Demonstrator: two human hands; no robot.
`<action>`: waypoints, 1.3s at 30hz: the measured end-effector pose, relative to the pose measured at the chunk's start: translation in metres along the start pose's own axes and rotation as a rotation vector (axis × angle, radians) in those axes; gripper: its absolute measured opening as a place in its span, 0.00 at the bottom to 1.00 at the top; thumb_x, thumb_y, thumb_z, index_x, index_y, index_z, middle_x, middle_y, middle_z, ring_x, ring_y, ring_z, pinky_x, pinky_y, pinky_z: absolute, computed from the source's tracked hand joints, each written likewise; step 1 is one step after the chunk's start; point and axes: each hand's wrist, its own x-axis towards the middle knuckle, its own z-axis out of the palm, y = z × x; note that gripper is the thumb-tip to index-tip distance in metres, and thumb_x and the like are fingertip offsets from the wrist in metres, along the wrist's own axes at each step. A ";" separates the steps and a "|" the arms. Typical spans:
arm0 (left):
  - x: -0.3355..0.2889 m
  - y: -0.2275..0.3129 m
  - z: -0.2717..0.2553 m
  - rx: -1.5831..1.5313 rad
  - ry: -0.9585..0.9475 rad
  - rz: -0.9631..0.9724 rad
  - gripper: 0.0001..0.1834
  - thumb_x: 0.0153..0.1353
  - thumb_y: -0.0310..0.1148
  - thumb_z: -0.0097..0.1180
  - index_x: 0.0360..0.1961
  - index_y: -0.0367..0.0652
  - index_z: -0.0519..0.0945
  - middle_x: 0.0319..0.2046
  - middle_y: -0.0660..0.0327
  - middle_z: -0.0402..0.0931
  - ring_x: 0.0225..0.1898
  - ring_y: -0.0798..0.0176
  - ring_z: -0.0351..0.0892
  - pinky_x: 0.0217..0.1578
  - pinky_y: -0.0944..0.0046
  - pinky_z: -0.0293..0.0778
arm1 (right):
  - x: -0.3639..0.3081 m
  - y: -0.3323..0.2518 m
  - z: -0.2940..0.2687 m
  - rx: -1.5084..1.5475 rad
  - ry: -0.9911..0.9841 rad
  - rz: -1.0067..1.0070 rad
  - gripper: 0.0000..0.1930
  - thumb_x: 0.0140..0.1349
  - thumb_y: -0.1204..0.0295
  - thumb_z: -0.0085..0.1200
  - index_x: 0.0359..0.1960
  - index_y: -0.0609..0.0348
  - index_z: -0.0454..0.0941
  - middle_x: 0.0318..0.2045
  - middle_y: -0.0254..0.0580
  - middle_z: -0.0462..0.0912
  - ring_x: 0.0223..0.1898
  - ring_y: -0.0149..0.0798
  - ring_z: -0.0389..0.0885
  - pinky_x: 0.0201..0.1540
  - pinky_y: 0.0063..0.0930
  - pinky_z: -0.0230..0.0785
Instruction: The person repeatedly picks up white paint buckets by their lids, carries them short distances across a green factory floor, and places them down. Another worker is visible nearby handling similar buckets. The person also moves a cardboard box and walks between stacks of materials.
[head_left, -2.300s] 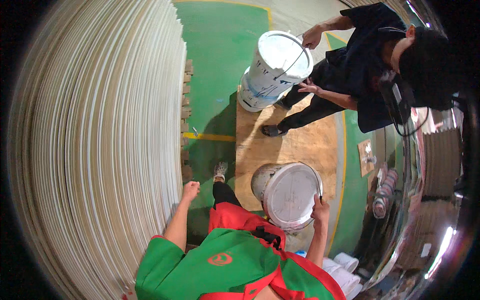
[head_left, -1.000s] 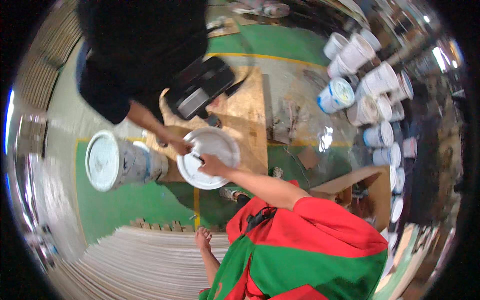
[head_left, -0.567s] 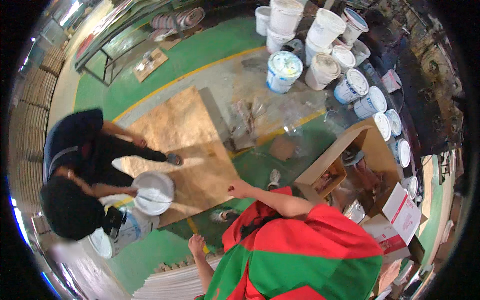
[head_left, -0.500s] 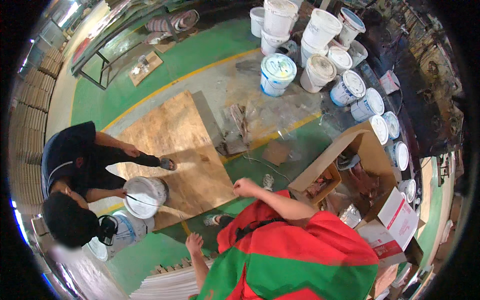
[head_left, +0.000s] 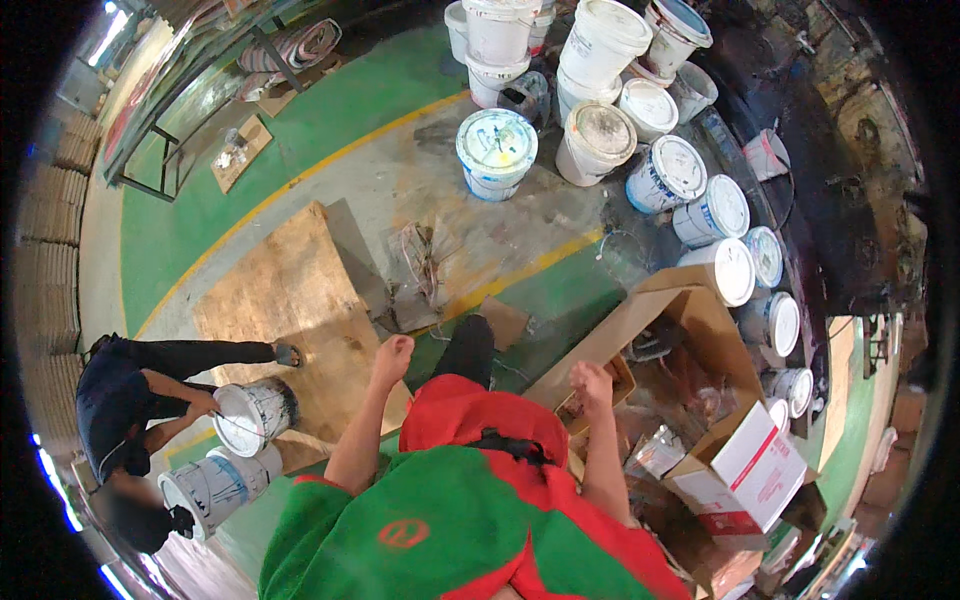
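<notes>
My left hand point(head_left: 393, 360) is raised in front of me in a loose fist, with nothing visible in it. It hovers over the near right part of a wooden board point(head_left: 270, 290) on the floor. My right hand point(head_left: 592, 386) is also loosely curled and apparently bare, beside the left edge of a large open cardboard box point(head_left: 712, 345). Crumpled material and a silvery packet point(head_left: 660, 452) lie inside that box. At the left, a co-worker point(head_left: 112, 400) bends over a white bucket point(head_left: 242, 422), their hands at its wire handle.
More white buckets point(head_left: 205, 490) lie or stand by the co-worker. Lidded paint buckets point(head_left: 497, 155) stand in a row and in stacks from the far middle to the right. A white and red carton point(head_left: 742, 465) sits against the big box. Scraps point(head_left: 422, 265) litter the floor ahead.
My body and view have turned and shifted. My left hand has come up and forward, my right hand has moved right toward the cardboard box. The co-worker bends lower over the bucket.
</notes>
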 end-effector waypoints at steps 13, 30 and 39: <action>0.371 0.175 0.196 0.217 -0.415 0.075 0.16 0.59 0.41 0.48 0.37 0.39 0.77 0.36 0.46 0.77 0.39 0.43 0.76 0.41 0.46 0.70 | 0.298 -0.183 0.046 -0.305 0.021 0.271 0.13 0.62 0.65 0.52 0.41 0.62 0.75 0.28 0.41 0.79 0.30 0.33 0.78 0.30 0.30 0.70; 0.626 0.085 0.418 0.508 -0.360 -0.152 0.24 0.57 0.38 0.47 0.55 0.42 0.72 0.62 0.53 0.62 0.62 0.48 0.59 0.61 0.46 0.54 | 0.865 -0.265 -0.003 0.455 -0.192 0.342 0.22 0.64 0.54 0.44 0.52 0.56 0.70 0.53 0.39 0.72 0.56 0.45 0.67 0.60 0.40 0.58; 0.606 0.075 0.474 0.828 -0.198 -0.038 0.28 0.56 0.38 0.49 0.59 0.46 0.67 0.60 0.55 0.62 0.63 0.50 0.55 0.61 0.43 0.51 | 0.970 -0.214 -0.046 0.360 -0.266 0.298 0.28 0.62 0.49 0.44 0.56 0.57 0.67 0.57 0.42 0.69 0.57 0.46 0.65 0.59 0.41 0.57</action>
